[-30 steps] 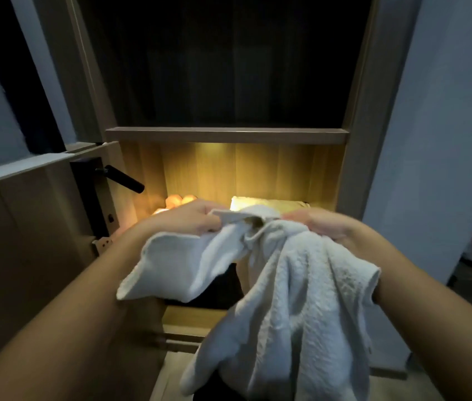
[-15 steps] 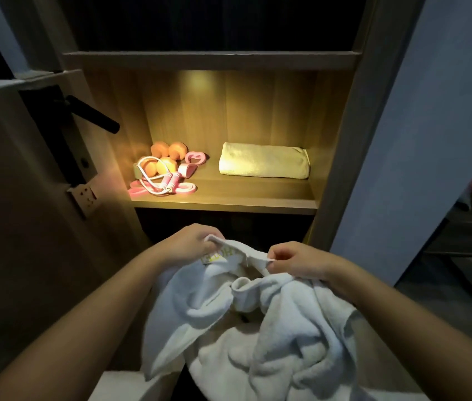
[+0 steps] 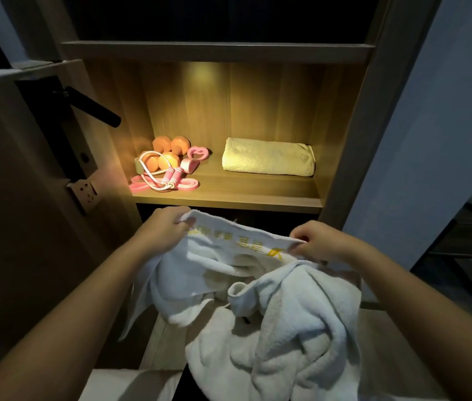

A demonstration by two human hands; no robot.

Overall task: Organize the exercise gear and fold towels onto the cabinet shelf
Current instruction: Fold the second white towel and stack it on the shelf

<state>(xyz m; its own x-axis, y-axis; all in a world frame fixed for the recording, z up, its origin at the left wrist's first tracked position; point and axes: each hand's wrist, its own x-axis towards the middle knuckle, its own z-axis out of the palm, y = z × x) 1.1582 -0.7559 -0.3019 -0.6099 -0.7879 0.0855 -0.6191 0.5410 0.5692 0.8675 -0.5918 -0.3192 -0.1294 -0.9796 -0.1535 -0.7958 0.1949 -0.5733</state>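
Note:
A crumpled white towel (image 3: 275,322) with yellow lettering along its top hem hangs in front of me. My left hand (image 3: 162,230) pinches the hem's left corner and my right hand (image 3: 315,241) pinches the hem on the right, stretching that edge between them. Behind, on the lit cabinet shelf (image 3: 229,196), lies a folded yellow towel (image 3: 268,157) at the right. At the shelf's left sit orange dumbbells (image 3: 168,153), a pink jump rope (image 3: 165,176) and a pink heart-shaped grip (image 3: 197,156).
An open wooden door (image 3: 20,198) with a black lever handle (image 3: 93,107) stands close on the left. A grey wall panel (image 3: 437,140) rises on the right. An upper shelf (image 3: 217,50) spans above the lit one. The compartment below the lit shelf is dark.
My hands have moved apart along the towel's hem, pulling it taut and showing the lettering. The view dropped from a second ago, bringing the lit shelf into sight.

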